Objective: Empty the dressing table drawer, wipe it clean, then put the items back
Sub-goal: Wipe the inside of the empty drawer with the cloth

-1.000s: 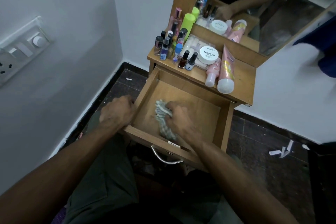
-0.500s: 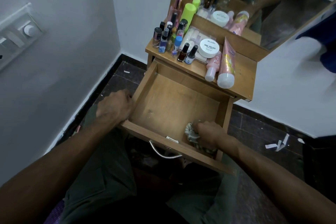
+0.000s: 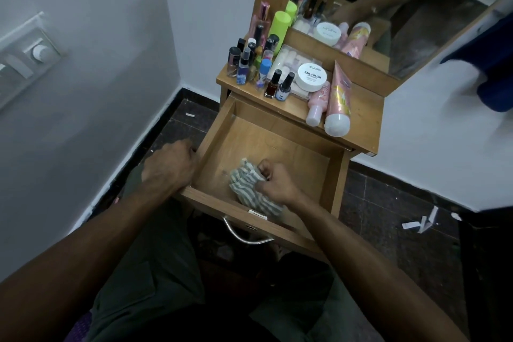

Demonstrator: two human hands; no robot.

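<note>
The wooden drawer (image 3: 280,141) of the dressing table stands pulled out, its inside bare except for a striped grey-and-white cloth (image 3: 251,191). My right hand (image 3: 273,182) is closed on that cloth and presses it onto the drawer floor near the front, left of centre. My left hand (image 3: 169,166) grips the drawer's front-left corner. The items stand on the tabletop (image 3: 361,111): several nail polish bottles (image 3: 251,64), a white nail polish jar (image 3: 311,76), a green bottle (image 3: 280,26) and two pink tubes (image 3: 337,100).
A mirror (image 3: 388,8) rises behind the tabletop. White walls close in at left and behind, with a switch panel (image 3: 27,55) on the left wall. A metal handle (image 3: 244,236) hangs from the drawer front. Paper scraps (image 3: 422,223) lie on the dark floor at right.
My right hand has swept the cloth from the left of the drawer to its front-right corner and back toward the left. My left hand has stayed on the drawer corner.
</note>
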